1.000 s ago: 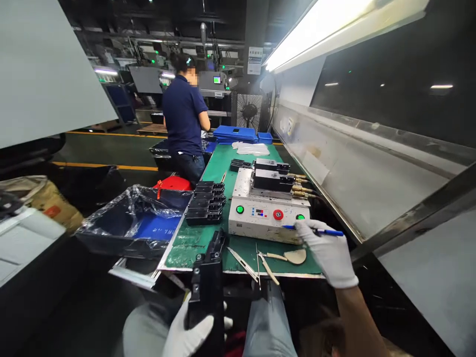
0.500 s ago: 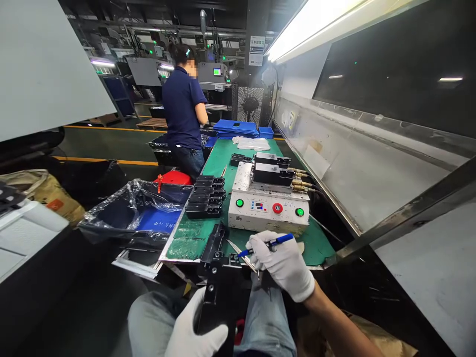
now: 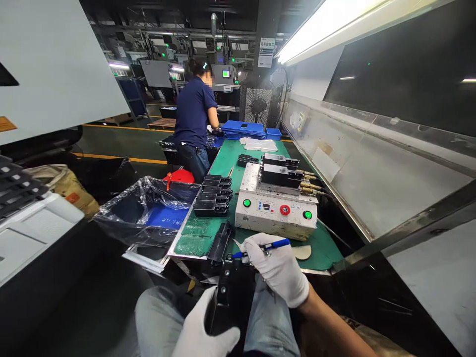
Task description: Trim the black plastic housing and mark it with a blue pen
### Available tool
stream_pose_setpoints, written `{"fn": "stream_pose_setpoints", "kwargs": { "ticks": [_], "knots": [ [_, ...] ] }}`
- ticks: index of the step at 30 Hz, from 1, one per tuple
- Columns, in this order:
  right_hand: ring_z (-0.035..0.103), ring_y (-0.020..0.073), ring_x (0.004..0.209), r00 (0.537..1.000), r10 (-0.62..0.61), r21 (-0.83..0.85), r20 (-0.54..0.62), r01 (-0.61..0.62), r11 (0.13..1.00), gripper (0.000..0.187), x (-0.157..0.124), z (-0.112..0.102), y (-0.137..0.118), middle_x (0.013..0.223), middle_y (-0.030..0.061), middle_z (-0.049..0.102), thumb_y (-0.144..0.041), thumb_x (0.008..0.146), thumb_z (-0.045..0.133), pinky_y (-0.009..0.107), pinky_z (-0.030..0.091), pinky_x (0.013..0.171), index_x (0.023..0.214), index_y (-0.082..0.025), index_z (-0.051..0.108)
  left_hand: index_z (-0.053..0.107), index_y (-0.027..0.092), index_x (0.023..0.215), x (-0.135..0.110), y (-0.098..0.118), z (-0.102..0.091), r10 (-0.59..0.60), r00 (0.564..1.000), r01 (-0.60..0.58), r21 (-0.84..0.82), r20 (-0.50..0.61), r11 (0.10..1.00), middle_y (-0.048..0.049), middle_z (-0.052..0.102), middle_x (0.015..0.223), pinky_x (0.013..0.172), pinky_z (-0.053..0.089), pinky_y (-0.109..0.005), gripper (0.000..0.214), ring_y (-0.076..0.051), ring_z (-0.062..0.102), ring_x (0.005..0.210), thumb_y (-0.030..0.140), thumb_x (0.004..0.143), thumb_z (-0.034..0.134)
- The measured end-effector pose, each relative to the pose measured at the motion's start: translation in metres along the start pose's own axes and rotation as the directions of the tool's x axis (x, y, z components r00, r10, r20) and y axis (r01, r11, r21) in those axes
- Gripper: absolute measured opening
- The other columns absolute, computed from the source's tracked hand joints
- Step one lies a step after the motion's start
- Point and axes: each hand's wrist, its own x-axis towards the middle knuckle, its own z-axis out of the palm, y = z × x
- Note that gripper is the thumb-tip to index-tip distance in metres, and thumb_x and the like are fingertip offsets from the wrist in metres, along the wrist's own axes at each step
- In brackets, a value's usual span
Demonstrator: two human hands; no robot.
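Our left grip point(image 3: 206, 327) pinched the stiff, light-looking black housing point(image 3: 232, 302) low at bottom center, our right grip point(image 3: 277, 270) pinching a blue pen point(image 3: 260, 249).

The white cloth gloves point(image 3: 277, 270) look soft and matt. The black plastic block point(image 3: 231, 302) is smooth and matt, the blue pen point(image 3: 277, 244) is shiny plastic, the green mat point(image 3: 327, 255) looks smooth, and the clear bag point(image 3: 148, 198) is thin, shiny plastic
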Motion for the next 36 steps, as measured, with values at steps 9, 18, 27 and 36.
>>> {"fn": "stream_pose_setpoints", "kwargs": {
  "ticks": [9, 18, 27, 36],
  "knots": [
    [0.072, 0.0154, 0.064, 0.995, -0.040, 0.052, -0.094, 0.045, 0.998, 0.023, -0.008, -0.003, -0.001, 0.073, 0.0022, 0.075, -0.031, 0.097, 0.063, 0.021, 0.056, 0.060, 0.079, -0.020, 0.073, 0.057, 0.012, 0.119, 0.004, -0.004, 0.003, 0.015, 0.996, -0.008, -0.071, 0.088, 0.997, -0.0135, 0.076, 0.100, 0.101, 0.046, -0.051, 0.066, -0.042, 0.063, 0.118, 0.040, 0.060, 0.070],
    [0.061, 0.0110, 0.056, 0.962, -0.271, -0.239, 0.013, 0.267, 0.934, 0.033, -0.011, -0.003, -0.014, 0.062, 0.0007, 0.067, -0.028, 0.097, 0.059, 0.022, 0.044, 0.055, 0.068, -0.019, 0.070, 0.057, 0.012, 0.121, 0.006, -0.009, 0.005, 0.033, 0.998, -0.029, -0.071, 0.062, 0.997, -0.0238, 0.071, 0.130, 0.105, 0.044, -0.054, 0.068, -0.045, 0.059, 0.129, 0.039, 0.060, 0.072],
    [0.053, 0.0091, 0.053, 0.954, -0.288, -0.340, 0.080, 0.297, 0.892, 0.035, -0.011, -0.002, -0.007, 0.060, -0.0010, 0.062, -0.025, 0.098, 0.057, 0.023, 0.036, 0.053, 0.064, -0.019, 0.065, 0.058, 0.013, 0.122, 0.009, -0.016, 0.006, 0.025, 0.998, -0.022, -0.043, 0.057, 0.999, -0.0225, 0.073, 0.127, 0.104, 0.046, -0.052, 0.068, -0.044, 0.061, 0.127, 0.042, 0.062, 0.073],
    [0.062, 0.0117, 0.060, 0.963, -0.268, -0.226, 0.028, 0.267, 0.937, 0.031, -0.031, 0.000, -0.009, 0.065, 0.0002, 0.066, -0.026, 0.100, 0.056, 0.024, 0.044, 0.061, 0.071, -0.019, 0.066, 0.061, 0.016, 0.119, 0.014, -0.018, 0.006, 0.013, 1.000, -0.012, -0.037, 0.027, 0.999, -0.0164, 0.076, 0.124, 0.101, 0.050, -0.046, 0.061, -0.041, 0.062, 0.127, 0.037, 0.063, 0.072]
  ]
}}
